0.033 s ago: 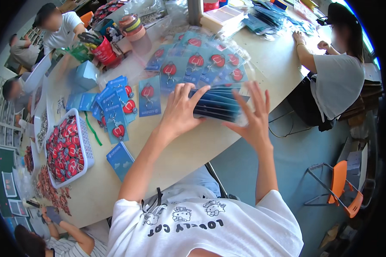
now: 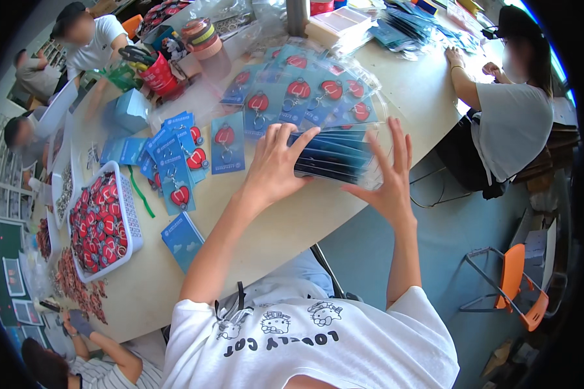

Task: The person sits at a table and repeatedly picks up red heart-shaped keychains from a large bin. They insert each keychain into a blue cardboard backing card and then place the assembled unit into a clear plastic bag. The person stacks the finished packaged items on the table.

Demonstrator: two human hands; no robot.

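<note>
A stack of dark blue cards in clear sleeves (image 2: 334, 155) lies in front of me, its edges fanned into layers. My left hand (image 2: 278, 162) grips the stack's left end, with the fingers on the far side and the thumb on the near side. At the right end, my right hand (image 2: 390, 170) is open, fingers spread and thumb apart; whether it touches the sleeves is unclear. Just beyond the stack, sleeved blue cards with red keychains (image 2: 298, 91) lie spread and overlapping. A single blue card with a red keychain (image 2: 227, 142) lies left of my left hand.
Left of my forearm are a white basket (image 2: 135, 223) of red keychains, a pile of keychain cards (image 2: 175, 172) and plain blue cards (image 2: 183, 238). A red pen cup (image 2: 158, 76) and pink-lidded jar (image 2: 211, 52) stand behind. Another person (image 2: 509, 117) sits at the right.
My right hand has shifted slightly to the right and looks sharper. The left hand keeps its hold on the stack of sleeved cards.
</note>
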